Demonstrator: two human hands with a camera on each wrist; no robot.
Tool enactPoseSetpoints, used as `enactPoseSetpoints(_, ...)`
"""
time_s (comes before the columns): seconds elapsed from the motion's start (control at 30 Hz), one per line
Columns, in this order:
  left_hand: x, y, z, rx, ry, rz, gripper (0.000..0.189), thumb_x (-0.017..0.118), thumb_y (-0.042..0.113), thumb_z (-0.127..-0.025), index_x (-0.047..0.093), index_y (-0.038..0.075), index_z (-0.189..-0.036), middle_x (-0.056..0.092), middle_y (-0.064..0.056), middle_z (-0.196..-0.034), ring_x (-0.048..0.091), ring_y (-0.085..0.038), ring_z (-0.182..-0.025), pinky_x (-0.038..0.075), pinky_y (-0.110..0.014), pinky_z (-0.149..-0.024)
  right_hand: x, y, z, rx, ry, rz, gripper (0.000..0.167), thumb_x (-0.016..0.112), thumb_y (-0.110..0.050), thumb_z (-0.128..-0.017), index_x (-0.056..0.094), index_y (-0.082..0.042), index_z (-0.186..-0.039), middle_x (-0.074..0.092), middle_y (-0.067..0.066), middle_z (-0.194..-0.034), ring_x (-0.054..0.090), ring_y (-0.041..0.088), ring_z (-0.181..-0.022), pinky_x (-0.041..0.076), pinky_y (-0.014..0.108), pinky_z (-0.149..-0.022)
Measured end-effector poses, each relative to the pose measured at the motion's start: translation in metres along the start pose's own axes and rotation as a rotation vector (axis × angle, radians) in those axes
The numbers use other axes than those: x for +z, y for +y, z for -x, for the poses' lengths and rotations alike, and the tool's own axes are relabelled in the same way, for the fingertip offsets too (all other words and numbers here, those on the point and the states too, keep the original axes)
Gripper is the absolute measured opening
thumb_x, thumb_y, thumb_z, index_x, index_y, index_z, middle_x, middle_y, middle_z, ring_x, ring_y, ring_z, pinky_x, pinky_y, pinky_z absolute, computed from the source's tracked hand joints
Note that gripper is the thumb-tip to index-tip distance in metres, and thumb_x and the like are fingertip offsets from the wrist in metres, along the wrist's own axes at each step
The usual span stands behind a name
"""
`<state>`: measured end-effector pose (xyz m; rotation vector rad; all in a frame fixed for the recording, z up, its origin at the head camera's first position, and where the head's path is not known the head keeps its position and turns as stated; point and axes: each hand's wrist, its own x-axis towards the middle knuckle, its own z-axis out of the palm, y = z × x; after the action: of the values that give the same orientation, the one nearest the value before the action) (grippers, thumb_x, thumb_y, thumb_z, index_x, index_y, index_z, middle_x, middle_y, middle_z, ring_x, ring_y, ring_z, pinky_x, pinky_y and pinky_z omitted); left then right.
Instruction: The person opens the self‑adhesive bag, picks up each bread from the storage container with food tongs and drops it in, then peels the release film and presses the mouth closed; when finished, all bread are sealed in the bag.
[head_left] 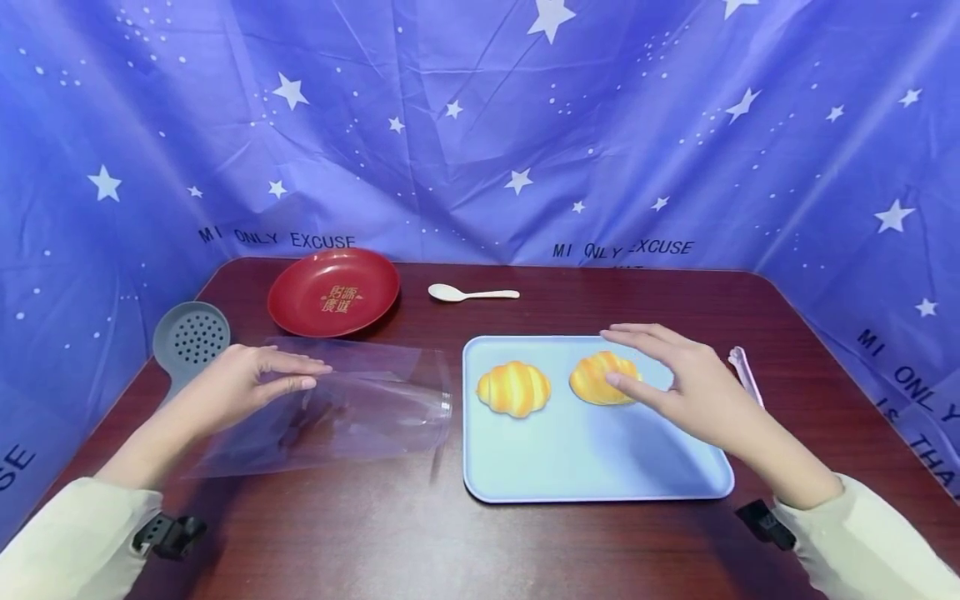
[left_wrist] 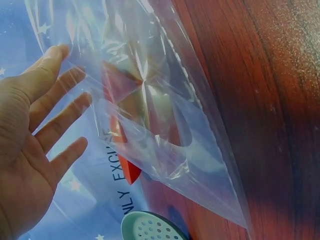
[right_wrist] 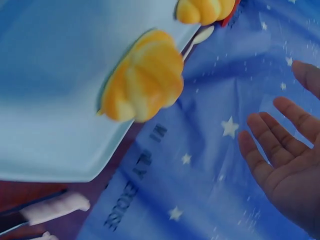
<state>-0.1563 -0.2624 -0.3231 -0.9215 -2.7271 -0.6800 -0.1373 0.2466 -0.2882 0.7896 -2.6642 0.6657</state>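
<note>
My left hand (head_left: 251,379) pinches a clear plastic bag (head_left: 382,417) between thumb and forefinger, the other fingers spread behind it in the left wrist view. The bag (left_wrist: 155,95) lies creased across the table, its right end near the tray. Over the right part of the pale blue tray (head_left: 555,467), my right hand (head_left: 693,383) hovers with fingers apart and holds nothing. Two croissant-shaped breads sit on this tray: the left croissant (head_left: 513,389), and the right croissant (head_left: 602,377), which my right thumb partly overlaps in the head view.
A red plate (head_left: 333,287) with gold characters stands at the back left, a white spoon (head_left: 472,293) to its right. A grey slotted ladle (head_left: 191,337) lies beyond my left hand. A pale-handled utensil (right_wrist: 55,207) lies right of the tray. Starry blue cloth (head_left: 465,150) surrounds the table.
</note>
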Motion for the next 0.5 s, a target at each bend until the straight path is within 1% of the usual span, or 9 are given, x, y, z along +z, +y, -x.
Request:
enactPoseSetpoints(0.07, 0.000, 0.000, 0.000, -0.005, -0.006, 0.005, 0.037, 0.086, 0.008, -0.078, 0.080, 0.019, -0.113, 0.078, 0.003, -0.105, 0.073, -0.024, -0.102, 0.044, -0.065, -0.098, -0.004, 0.005, 0.006, 0.040, 0.041, 0.003, 0.050, 0.081, -0.024, -0.088, 0.066, -0.016, -0.135, 0.065, 0.006, -0.133, 0.063, 0.033, -0.119, 0.047, 0.059, -0.091)
enactPoseSetpoints(0.13, 0.001, -0.001, 0.001, -0.005, -0.008, 0.008, 0.037, 0.086, 0.008, -0.078, 0.080, 0.019, -0.113, 0.078, 0.003, -0.105, 0.073, -0.024, -0.102, 0.044, -0.065, -0.098, -0.008, 0.011, 0.013, 0.084, 0.094, 0.012, 0.051, 0.083, -0.023, -0.086, 0.067, -0.019, -0.134, 0.067, 0.004, -0.131, 0.063, 0.020, -0.117, 0.048, 0.044, -0.091)
enactPoseSetpoints(0.2, 0.002, -0.002, 0.001, 0.004, -0.005, 0.006, 0.036, 0.086, 0.008, -0.078, 0.080, 0.018, -0.113, 0.078, 0.004, -0.105, 0.073, -0.024, -0.102, 0.044, -0.065, -0.098, -0.010, 0.018, 0.020, 0.122, 0.156, 0.020, 0.051, 0.085, -0.022, -0.084, 0.069, -0.020, -0.133, 0.068, 0.003, -0.128, 0.060, 0.005, -0.114, 0.046, 0.029, -0.089)
enactPoseSetpoints(0.23, 0.002, -0.002, 0.001, 0.009, -0.002, 0.003, 0.036, 0.086, 0.008, -0.078, 0.080, 0.018, -0.112, 0.078, 0.004, -0.105, 0.073, -0.024, -0.102, 0.044, -0.064, -0.097, -0.011, 0.021, 0.022, 0.128, 0.186, 0.033, 0.051, 0.086, -0.020, -0.083, 0.070, -0.019, -0.131, 0.070, 0.003, -0.125, 0.057, -0.004, -0.114, 0.044, 0.020, -0.087)
enactPoseSetpoints(0.3, 0.002, -0.002, 0.001, 0.014, 0.002, -0.001, 0.036, 0.086, 0.008, -0.078, 0.080, 0.019, -0.112, 0.078, 0.005, -0.106, 0.073, -0.023, -0.102, 0.044, -0.064, -0.097, -0.014, 0.028, 0.029, 0.173, 0.237, 0.044, 0.051, 0.087, -0.019, -0.082, 0.071, -0.018, -0.129, 0.071, 0.005, -0.121, 0.050, -0.016, -0.107, 0.038, 0.011, -0.080)
enactPoseSetpoints(0.33, 0.003, -0.002, 0.001, 0.018, 0.006, -0.005, 0.036, 0.086, 0.008, -0.078, 0.080, 0.020, -0.112, 0.077, 0.005, -0.106, 0.073, -0.023, -0.102, 0.044, -0.063, -0.096, -0.015, 0.031, 0.032, 0.205, 0.248, 0.046, 0.051, 0.087, -0.020, -0.082, 0.071, -0.018, -0.129, 0.072, 0.006, -0.119, 0.049, -0.019, -0.105, 0.037, 0.012, -0.080)
enactPoseSetpoints(0.4, 0.003, -0.003, 0.001, 0.021, 0.009, -0.006, 0.037, 0.086, 0.008, -0.078, 0.080, 0.021, -0.112, 0.077, 0.005, -0.106, 0.073, -0.023, -0.102, 0.045, -0.063, -0.096, -0.018, 0.037, 0.039, 0.268, 0.256, 0.049, 0.050, 0.086, -0.021, -0.083, 0.071, -0.017, -0.130, 0.073, 0.009, -0.115, 0.048, -0.020, -0.100, 0.038, 0.013, -0.078)
enactPoseSetpoints(0.5, 0.003, -0.002, 0.000, 0.015, 0.012, -0.005, 0.036, 0.086, 0.010, -0.079, 0.080, 0.021, -0.112, 0.077, 0.005, -0.106, 0.073, -0.023, -0.102, 0.045, -0.062, -0.096, -0.022, 0.046, 0.050, 0.348, 0.248, 0.055, 0.050, 0.085, -0.024, -0.085, 0.069, -0.014, -0.131, 0.072, 0.014, -0.111, 0.044, -0.021, -0.089, 0.038, 0.015, -0.072)
